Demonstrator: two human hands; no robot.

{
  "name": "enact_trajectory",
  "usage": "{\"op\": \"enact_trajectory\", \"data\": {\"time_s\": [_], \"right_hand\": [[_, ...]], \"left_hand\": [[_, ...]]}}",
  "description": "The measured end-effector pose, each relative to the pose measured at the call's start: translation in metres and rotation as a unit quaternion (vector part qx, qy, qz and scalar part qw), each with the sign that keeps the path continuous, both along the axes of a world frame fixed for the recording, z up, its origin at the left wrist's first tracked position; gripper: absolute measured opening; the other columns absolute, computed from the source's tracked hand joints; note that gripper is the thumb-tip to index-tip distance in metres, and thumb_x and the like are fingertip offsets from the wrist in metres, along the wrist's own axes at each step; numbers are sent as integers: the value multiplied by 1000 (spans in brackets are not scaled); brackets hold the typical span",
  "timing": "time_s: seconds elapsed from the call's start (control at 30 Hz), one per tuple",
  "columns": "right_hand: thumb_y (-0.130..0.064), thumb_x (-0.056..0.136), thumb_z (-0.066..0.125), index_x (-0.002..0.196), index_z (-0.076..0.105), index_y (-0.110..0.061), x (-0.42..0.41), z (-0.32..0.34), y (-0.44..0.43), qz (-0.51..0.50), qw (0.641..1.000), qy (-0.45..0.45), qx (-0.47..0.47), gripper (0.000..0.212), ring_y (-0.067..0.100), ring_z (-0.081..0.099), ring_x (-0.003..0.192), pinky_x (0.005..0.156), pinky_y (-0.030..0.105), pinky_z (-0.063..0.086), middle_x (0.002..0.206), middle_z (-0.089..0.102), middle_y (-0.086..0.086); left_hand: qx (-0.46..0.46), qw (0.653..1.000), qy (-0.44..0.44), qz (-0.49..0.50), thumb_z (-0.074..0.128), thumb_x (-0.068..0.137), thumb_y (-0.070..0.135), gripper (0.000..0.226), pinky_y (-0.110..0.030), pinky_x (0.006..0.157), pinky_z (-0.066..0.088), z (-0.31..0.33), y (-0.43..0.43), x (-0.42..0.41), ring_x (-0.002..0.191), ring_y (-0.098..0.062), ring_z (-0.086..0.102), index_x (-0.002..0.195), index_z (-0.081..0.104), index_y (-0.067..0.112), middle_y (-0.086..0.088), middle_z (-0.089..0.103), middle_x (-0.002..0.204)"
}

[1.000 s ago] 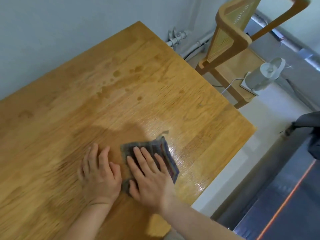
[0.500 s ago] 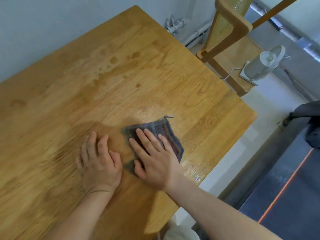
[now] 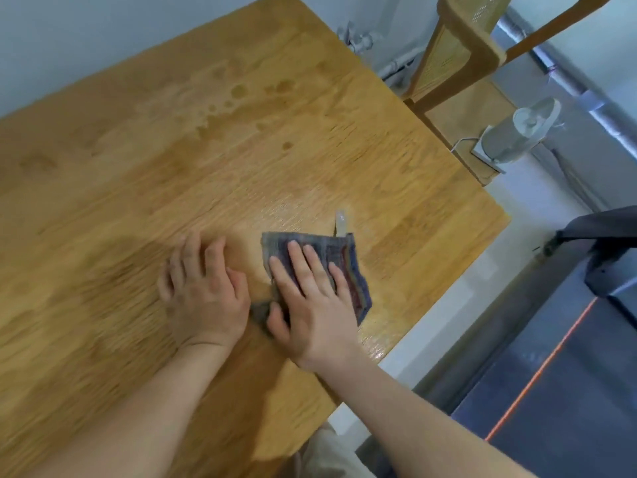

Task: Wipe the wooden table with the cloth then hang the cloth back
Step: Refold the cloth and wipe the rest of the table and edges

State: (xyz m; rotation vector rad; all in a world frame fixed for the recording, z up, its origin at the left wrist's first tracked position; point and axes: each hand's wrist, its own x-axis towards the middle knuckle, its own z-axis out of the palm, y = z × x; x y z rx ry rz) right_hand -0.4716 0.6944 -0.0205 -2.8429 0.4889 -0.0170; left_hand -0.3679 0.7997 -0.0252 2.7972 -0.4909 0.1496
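- Presses the right hand [image 3: 310,305] flat on the cloth [image 3: 355,281], palm down, fingers straight and slightly spread, none curled round the fabric.
- Rests the left hand [image 3: 203,291] palm down on the bare bench [image 3: 172,150], fingers straight and close together, holding nothing.
- Sets the left thumb side just beside the right thumb and the cloth's near-left corner.
- Pins the cloth flat to the bench under the right hand: grey-blue with coloured stripes, showing beyond the fingertips and past the little-finger side.
- Shows a small pale loop [image 3: 340,222] at the cloth's far corner, just beyond the right fingertips.
- Shows darker, wet-looking spots [image 3: 238,91] on the bench well beyond both hands.
- Shows a wooden chair [image 3: 458,46] and a small white fan [image 3: 517,136] far to the right of the right hand, past the bench edge.
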Motion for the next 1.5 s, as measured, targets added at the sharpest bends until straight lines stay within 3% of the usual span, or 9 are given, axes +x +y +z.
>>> {"op": "enact_trajectory", "data": {"time_s": [0.3, 0.53, 0.73, 0.83, 0.97, 1.1, 1.27, 1.37, 1.5], "right_hand": [[-49, 95, 25, 152, 24, -29, 90, 7, -185, -245, 969, 33, -5, 61, 15, 6, 149, 120, 45, 8, 163, 10, -1], [-47, 98, 18, 155, 14, -24, 116, 12, -191, -292, 955, 53, 0, 61, 19, 1, 150, 120, 49, 5, 164, 3, 2], [-44, 98, 28, 153, 24, -20, 75, 3, -44, -27, 999, 13, -13, 60, 20, 7, 150, 119, 47, 9, 163, 12, 4], [-46, 98, 29, 153, 22, -29, 58, 4, -76, 126, 991, 34, 1, 59, 15, 5, 150, 120, 43, 9, 163, 9, -2], [-46, 94, 32, 146, 38, -28, 76, 5, -209, 8, 999, 1, -50, 56, 21, 23, 146, 113, 50, 27, 159, 26, 4], [-46, 99, 23, 152, 25, -26, 109, 7, -231, -203, 979, 25, -12, 57, 23, 10, 149, 117, 52, 13, 163, 13, 5], [-43, 96, 37, 148, 37, -27, 65, -4, -59, 101, 994, -38, 2, 55, 18, 19, 148, 117, 46, 17, 159, 25, 2], [-44, 94, 42, 143, 44, -32, 49, -4, -61, 253, 967, -28, 20, 51, 14, 26, 145, 115, 44, 26, 156, 33, -3], [-48, 93, 37, 146, 39, -33, 69, -1, -148, 207, 978, -5, -22, 55, 15, 20, 147, 117, 44, 19, 160, 25, -4]], "left_hand": [[19, 998, 60, -1, 42, 85, 29, 42, -52, 109, 22, 1, 2, 1, 136, -30, 31, 125, 51, 19, -11, 40, 147], [31, 999, 39, -3, 39, 84, 25, 42, -54, 107, 23, 1, 0, 2, 133, -34, 34, 123, 52, 15, -15, 43, 142], [48, 997, 51, 15, 39, 78, 28, 46, -54, 100, 31, 10, -5, -1, 129, -36, 40, 119, 55, 13, -14, 46, 140], [40, 998, 43, 28, 39, 79, 28, 45, -53, 100, 31, 12, -7, -3, 130, -34, 41, 119, 55, 15, -14, 48, 139], [34, 998, 39, 35, 40, 80, 29, 43, -53, 103, 28, 13, -9, -5, 131, -33, 38, 120, 53, 17, -13, 47, 140], [58, 996, 53, 44, 39, 82, 30, 45, -52, 105, 28, 12, -12, -3, 132, -33, 38, 123, 51, 18, -13, 45, 142], [72, 994, 65, 52, 38, 80, 33, 46, -51, 101, 34, 14, -10, -6, 129, -31, 41, 121, 53, 19, -10, 48, 139], [63, 995, 65, 52, 38, 80, 31, 46, -49, 101, 35, 14, -9, -6, 128, -28, 41, 121, 53, 20, -7, 48, 140], [56, 995, 67, 53, 37, 81, 32, 45, -49, 104, 34, 15, -9, -1, 129, -28, 42, 122, 52, 23, -6, 47, 141]]}}
